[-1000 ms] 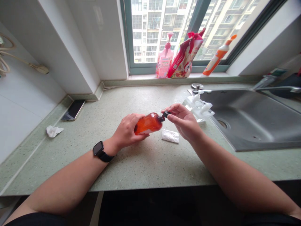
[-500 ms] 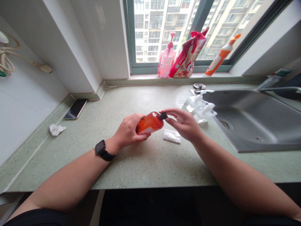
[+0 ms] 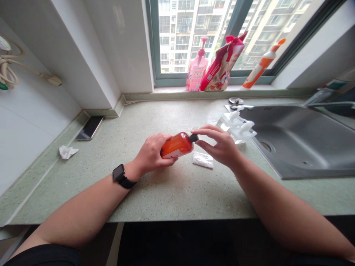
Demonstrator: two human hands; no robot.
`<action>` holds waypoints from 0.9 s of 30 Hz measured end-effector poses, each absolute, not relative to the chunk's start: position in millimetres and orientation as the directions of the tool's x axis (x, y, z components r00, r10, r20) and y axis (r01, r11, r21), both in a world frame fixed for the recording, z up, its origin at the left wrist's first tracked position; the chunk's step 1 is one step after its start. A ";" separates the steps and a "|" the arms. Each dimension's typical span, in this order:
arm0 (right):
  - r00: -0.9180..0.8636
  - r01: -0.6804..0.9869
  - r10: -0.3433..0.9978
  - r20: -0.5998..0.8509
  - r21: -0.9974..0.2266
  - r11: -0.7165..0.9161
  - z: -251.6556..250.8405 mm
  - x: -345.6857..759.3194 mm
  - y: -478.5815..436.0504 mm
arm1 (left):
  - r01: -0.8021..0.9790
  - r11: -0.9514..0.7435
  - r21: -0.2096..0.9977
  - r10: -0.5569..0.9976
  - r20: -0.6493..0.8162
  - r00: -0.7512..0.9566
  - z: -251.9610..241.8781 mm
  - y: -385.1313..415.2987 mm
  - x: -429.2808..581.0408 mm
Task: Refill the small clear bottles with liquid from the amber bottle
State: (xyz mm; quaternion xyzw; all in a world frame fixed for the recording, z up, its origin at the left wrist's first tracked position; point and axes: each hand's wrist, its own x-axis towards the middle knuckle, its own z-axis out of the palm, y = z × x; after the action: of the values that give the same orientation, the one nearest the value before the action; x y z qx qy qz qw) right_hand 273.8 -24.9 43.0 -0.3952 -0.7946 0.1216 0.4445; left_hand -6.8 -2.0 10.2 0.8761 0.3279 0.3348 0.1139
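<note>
An orange-red see-through bottle with a pale label lies tilted over the counter, its neck pointing right and slightly up. Wrapped round its lower body is my left hand, with a black watch on the wrist. The black cap sits at the bottle's neck, between the thumb and fingertips of my right hand. Below that hand, a folded white tissue rests on the counter. Just behind it stand clear pump bottles with white pump heads.
A steel sink is set into the green speckled counter on the right. At the left lie a phone and a crumpled tissue. A pink pump bottle, red bag and orange-white bottle stand on the windowsill.
My right hand's fingers have shifted on the cap, with the thumb and forefinger straighter and more of the cap showing. My left hand and the bottle have hardly moved.
</note>
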 end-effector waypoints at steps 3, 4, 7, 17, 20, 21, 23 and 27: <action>-0.287 0.608 0.745 0.603 -0.486 0.628 43.1 275.1 -25.5 | 0.505 -0.760 0.409 0.649 0.511 0.564 9.5 -1.7 -6.6; -0.290 0.627 0.744 0.601 -0.468 0.622 42.9 275.7 -25.5 | 0.508 -0.762 0.403 0.647 0.511 0.566 9.2 -1.6 -6.5; -0.314 0.674 0.739 0.596 -0.409 0.616 41.9 278.2 -24.6 | 0.514 -0.767 0.384 0.641 0.512 0.572 8.9 -1.6 -6.2; -0.350 0.624 0.750 0.561 -0.458 0.633 47.5 283.0 -27.7 | 0.521 -0.755 0.398 0.654 0.511 0.558 12.4 -1.9 -6.6; -0.361 0.638 0.757 0.545 -0.447 0.626 47.3 285.7 -25.7 | 0.519 -0.757 0.398 0.652 0.516 0.556 12.5 -1.9 -6.8; -0.350 0.646 0.760 0.548 -0.446 0.619 46.9 286.8 -24.7 | 0.518 -0.757 0.398 0.652 0.519 0.553 12.6 -1.9 -6.9; -0.333 0.646 0.755 0.565 -0.447 0.619 46.0 288.4 -23.3 | 0.515 -0.760 0.396 0.648 0.526 0.551 12.7 -1.9 -6.9; -0.363 0.586 0.714 0.598 -0.449 0.674 45.7 286.1 -23.9 | 0.519 -0.760 0.390 0.647 0.529 0.550 12.6 -1.7 -6.7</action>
State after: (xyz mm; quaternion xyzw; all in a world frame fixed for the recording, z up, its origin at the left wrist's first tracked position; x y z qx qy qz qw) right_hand 286.1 -23.9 45.7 -0.3956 -0.8218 0.0794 0.4022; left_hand -6.7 -1.7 12.6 0.8752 0.3329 0.3380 0.0944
